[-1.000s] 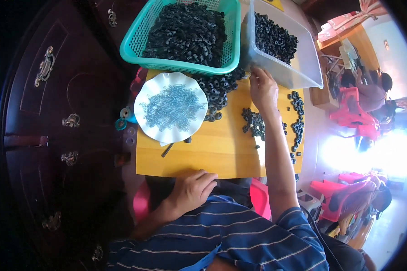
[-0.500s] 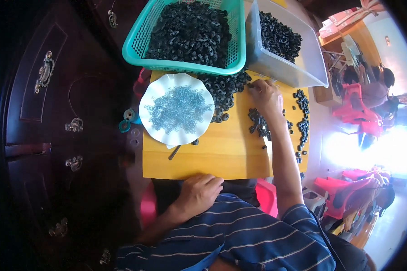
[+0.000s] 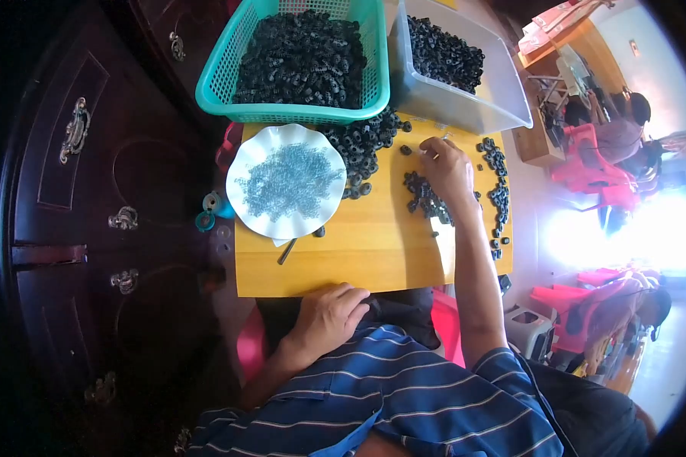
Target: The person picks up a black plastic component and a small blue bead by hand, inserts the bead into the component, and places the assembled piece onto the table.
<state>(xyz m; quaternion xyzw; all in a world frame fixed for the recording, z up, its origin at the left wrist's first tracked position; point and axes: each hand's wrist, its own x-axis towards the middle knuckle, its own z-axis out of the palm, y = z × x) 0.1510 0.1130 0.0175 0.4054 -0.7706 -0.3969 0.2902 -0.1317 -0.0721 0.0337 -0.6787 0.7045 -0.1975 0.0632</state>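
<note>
My right hand (image 3: 448, 174) hovers above the right half of the yellow table (image 3: 366, 259), its fingers bent and slightly apart, with nothing visible between them. Just left of its fingertips a single small black ribbed part (image 3: 406, 150) lies on the wood. Below the hand is a loose group of similar black parts (image 3: 419, 192), partly covered by my wrist. My left hand (image 3: 331, 314) rests at the table's front edge, fingers loosely stretched out and holding nothing I can see. Left of centre, a white wavy-rimmed plate (image 3: 240, 206) bears a heap of small clear or silvery pieces, perhaps springs.
A green mesh basket (image 3: 297, 114) and a clear plastic bin (image 3: 465, 114), both with black parts, stand at the back. A pile of black parts (image 3: 358, 148) spills before the basket. More parts (image 3: 499, 194) line the right edge. A dark thin tool (image 3: 287, 251) pokes out below the plate.
My right hand has drawn back to the right, away from the single black part, which now lies apart from the fingers. My left hand stays at the edge. The whole view has shifted slightly.
</note>
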